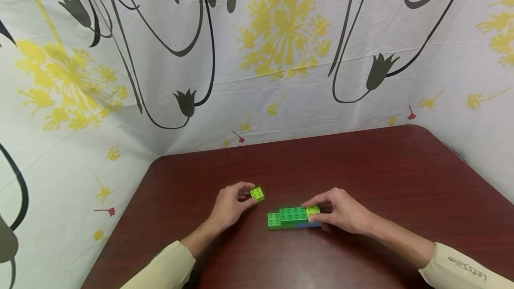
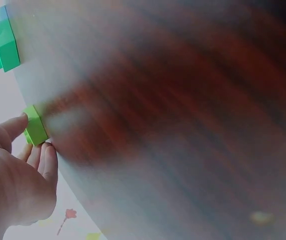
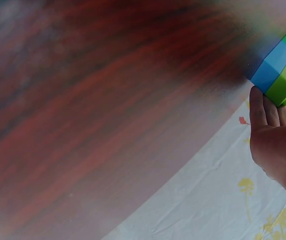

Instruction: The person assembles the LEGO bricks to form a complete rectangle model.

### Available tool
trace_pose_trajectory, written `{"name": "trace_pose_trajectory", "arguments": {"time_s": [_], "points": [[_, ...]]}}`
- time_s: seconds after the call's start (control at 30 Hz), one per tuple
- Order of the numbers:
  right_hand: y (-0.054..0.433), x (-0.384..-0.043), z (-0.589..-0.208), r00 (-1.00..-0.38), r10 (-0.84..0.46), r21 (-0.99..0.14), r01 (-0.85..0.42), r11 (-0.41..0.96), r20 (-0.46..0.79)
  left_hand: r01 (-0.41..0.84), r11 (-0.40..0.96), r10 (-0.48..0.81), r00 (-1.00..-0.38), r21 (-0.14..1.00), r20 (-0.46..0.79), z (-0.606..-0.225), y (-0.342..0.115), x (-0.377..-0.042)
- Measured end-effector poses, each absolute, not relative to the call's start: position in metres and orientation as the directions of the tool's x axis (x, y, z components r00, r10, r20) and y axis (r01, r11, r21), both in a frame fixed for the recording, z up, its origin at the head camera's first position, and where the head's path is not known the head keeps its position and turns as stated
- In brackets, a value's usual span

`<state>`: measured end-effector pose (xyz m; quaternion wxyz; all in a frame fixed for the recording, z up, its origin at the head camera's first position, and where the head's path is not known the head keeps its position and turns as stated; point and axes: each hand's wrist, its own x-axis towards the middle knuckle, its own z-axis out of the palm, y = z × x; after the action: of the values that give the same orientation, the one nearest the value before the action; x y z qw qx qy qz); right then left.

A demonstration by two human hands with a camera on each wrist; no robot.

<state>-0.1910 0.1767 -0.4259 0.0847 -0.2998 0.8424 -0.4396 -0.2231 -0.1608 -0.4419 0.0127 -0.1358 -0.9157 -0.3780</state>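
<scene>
My left hand pinches a small lime-green toy brick between thumb and fingers, left of the built row. In the left wrist view that brick sits low by the tabletop, studs facing the palm side. Right of it, a long green brick lies across a lower green brick and a blue brick. At the row's right end, on top of the blue one, a second lime-green brick is gripped by my right hand, thumb in front and fingers behind. The right wrist view shows it flush against the blue brick.
The dark red-brown table has rounded far corners. Behind and beside it hangs a white cloth printed with yellow and grey flowers. Pale sleeves cover both forearms near the front of the table.
</scene>
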Motion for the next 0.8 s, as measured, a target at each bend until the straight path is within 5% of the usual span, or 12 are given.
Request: {"name": "trace_pose_trajectory", "arguments": {"time_s": [0.8], "points": [[0.1772,-0.1909,-0.4270,-0.806,-0.577,-0.789,-0.437,0.431,0.131,0.299,0.641,0.321,-0.941,0.707,0.107,-0.4358,-0.1607,-0.2152]]}}
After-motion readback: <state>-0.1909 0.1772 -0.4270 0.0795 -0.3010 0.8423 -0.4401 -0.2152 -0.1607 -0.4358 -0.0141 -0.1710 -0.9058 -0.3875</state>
